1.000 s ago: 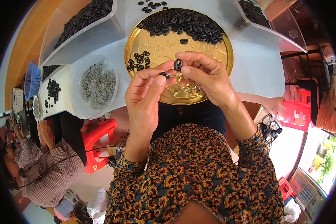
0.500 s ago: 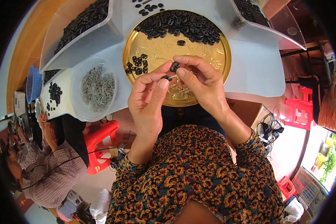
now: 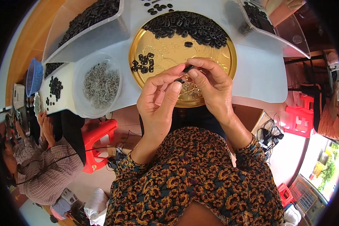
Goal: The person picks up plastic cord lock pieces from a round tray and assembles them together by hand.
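Over the gold round tray, both hands meet with fingertips close together. My right hand pinches a black oval cord-lock piece between thumb and forefinger, tilted almost edge-on. Just below it, my left hand grips a small black part under the thumb, with a thin metal spring at its right side. The two black parts look apart. At the tray's far side lies a heap of black two-hole pieces. Loose springs show behind my fingers.
A small black cluster lies on the tray's left. Beside the tray stands a clear bowl of metal springs. Clear bins flank the far side. A person in a striped shirt works at left, near a red stool.
The oval piece in my right hand has turned from showing its two holes to nearly edge-on. The whole view has shifted slightly. Both hands keep their pinches.
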Demonstrator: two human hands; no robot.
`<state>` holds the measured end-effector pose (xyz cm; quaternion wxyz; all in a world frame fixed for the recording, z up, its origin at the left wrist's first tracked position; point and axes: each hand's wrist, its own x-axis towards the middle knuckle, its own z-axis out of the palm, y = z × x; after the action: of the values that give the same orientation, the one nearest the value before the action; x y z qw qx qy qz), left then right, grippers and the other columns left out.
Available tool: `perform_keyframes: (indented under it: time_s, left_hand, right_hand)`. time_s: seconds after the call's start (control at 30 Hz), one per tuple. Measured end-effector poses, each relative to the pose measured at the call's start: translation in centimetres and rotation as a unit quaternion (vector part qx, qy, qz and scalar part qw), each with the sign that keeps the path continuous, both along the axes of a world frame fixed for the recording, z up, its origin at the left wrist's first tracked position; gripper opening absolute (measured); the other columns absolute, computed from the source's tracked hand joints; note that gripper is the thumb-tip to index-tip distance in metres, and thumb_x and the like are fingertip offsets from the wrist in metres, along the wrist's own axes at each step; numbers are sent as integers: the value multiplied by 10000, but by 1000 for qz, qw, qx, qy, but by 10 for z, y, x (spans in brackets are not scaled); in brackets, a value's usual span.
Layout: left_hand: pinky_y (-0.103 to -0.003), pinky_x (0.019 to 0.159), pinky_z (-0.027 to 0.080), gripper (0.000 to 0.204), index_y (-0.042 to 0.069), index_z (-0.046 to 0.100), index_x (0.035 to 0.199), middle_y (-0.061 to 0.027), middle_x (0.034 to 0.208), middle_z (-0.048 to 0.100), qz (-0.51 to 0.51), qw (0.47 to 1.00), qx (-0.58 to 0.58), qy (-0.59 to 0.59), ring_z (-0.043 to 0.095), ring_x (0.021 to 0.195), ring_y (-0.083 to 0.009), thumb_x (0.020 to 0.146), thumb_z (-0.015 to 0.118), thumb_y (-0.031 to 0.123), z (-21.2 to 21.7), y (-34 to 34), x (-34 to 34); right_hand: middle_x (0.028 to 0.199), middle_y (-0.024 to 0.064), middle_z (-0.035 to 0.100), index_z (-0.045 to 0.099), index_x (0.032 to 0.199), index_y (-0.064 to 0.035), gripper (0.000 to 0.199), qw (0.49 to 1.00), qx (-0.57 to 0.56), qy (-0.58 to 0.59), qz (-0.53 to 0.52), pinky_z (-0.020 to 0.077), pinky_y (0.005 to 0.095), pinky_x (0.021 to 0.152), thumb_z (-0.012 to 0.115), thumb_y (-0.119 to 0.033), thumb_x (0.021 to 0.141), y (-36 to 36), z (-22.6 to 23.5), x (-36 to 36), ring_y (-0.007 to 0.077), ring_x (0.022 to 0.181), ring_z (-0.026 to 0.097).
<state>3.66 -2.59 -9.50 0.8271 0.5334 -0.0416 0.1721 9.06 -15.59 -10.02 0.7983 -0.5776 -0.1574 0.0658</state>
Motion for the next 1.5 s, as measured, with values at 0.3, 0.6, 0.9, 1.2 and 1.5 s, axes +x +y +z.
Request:
perform_keyframes:
  time_s: [0.3,0.6,0.9,1.2,1.5]
  left_hand:
    - [-255,783,496,144,1,558,1056,-66,951,627,-9,994,-61,91,599,825,-110,925,590,50,-5,5,2]
    - [-241,722,509,132,-9,561,1041,-50,897,609,-9,990,-71,119,597,778,-99,922,591,42,-5,3,3]
    - [-245,718,520,128,-16,561,1035,-62,891,617,-6,989,-79,125,606,762,-105,921,586,36,-6,4,4]
    - [-241,700,511,124,-18,561,1021,-67,864,622,-8,989,-70,128,603,748,-107,918,592,43,-8,7,4]
    - [-253,699,488,114,3,575,1009,-59,869,638,-13,989,-65,131,598,753,-114,916,593,67,-9,7,5]
  right_hand:
    - [1052,31,561,584,1188,-16,270,999,-35,-1,35,477,224,832,590,-22,918,-10,13,2,91,954,557]
    - [1069,47,583,572,1111,21,208,999,-29,6,14,469,233,839,598,10,905,-3,9,-2,101,958,564]
    - [1046,60,588,605,1099,11,195,992,-92,-82,0,538,268,784,606,-27,908,-3,6,3,112,908,581]
    - [1016,54,611,618,1093,6,192,996,-86,23,1,520,248,735,609,-57,912,-4,16,2,113,837,597]
    - [1047,57,608,618,1092,5,186,994,-106,-27,7,525,250,748,598,-49,915,-3,9,3,105,857,589]
